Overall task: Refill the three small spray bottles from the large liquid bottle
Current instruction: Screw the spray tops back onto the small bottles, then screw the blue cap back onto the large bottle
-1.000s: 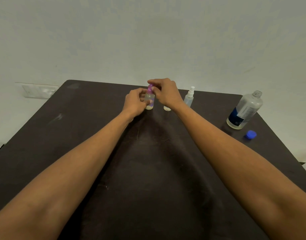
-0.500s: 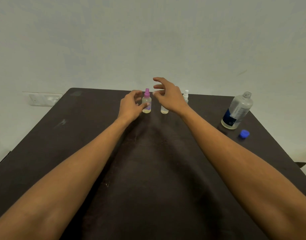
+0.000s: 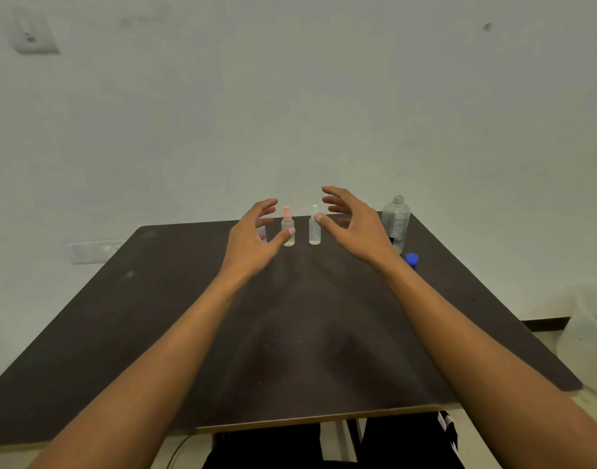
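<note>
Left hand (image 3: 253, 238) and right hand (image 3: 354, 228) hover spread, empty, flanking pink sprayer (image 3: 286, 222) and white sprayer (image 3: 313, 235), big bottle (image 3: 396, 218) at 3 o'clock.

Dark table (image 3: 155, 316) against a pale wall (image 3: 290, 96) — switch plate (image 3: 33, 35) upper left.

Single view: one wide-angle camera worn on the head. It sits above the near edge of the worktop (image 3: 121, 333) and faces forward and slightly down, toward the wall (image 3: 290, 96) behind the far edge. The wall fills the upper half of the frame. The worktop's near edge lies low in frame. The left hand (image 3: 253, 238) and right hand (image 3: 354, 228) appear at mid-frame, at the end of outstretched arms.
</note>
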The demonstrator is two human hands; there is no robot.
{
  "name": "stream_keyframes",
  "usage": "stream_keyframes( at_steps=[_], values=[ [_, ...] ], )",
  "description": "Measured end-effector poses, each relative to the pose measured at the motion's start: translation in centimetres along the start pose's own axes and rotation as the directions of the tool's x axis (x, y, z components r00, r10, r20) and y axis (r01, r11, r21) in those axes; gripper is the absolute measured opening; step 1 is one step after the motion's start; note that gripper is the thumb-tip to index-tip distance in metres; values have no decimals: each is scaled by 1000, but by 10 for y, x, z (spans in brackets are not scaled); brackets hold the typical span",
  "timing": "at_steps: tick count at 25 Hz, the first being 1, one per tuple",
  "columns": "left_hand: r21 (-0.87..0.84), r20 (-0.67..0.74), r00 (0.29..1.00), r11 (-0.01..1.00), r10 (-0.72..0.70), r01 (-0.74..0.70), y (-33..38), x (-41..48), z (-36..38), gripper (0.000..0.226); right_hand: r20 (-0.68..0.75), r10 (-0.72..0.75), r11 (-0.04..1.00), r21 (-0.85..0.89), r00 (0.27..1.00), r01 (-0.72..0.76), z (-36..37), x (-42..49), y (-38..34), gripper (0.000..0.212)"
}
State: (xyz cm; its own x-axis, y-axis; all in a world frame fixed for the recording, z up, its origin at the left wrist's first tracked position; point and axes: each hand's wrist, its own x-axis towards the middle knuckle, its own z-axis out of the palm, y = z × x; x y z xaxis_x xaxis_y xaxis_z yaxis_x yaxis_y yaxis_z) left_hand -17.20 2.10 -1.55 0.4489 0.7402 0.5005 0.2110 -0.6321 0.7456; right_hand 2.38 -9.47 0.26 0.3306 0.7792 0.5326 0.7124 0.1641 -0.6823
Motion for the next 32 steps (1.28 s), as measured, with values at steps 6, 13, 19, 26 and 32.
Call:
stream_keyframes(
  at_steps=[6, 13, 19, 26, 32],
  values=[
    [-53, 71, 991, 992, 115, -111, 49, -27, 17, 63, -107, 19, 1000, 8, 994, -18, -41, -56, -10, 62],
    [-116, 82, 988, 986, 130, -120, 60, -38, 29, 60, -120, 52, 998, -15, 991, -55, -54, -72, -3, 65],
    [-120, 90, 988, 986, 124, -113, 59, -34, 31, 61, -114, 47, 999, -15, 992, -49, -53, -72, -2, 63],
    [-161, 132, 988, 985, 78, -56, 54, -24, 63, 57, -148, 60, 996, -53, 987, -69, -74, -68, 23, 53],
    [-161, 206, 977, 987, 63, -29, 51, 5, 119, 59, -203, 135, 982, -102, 970, -158, -103, -52, 61, 49]
  ],
)
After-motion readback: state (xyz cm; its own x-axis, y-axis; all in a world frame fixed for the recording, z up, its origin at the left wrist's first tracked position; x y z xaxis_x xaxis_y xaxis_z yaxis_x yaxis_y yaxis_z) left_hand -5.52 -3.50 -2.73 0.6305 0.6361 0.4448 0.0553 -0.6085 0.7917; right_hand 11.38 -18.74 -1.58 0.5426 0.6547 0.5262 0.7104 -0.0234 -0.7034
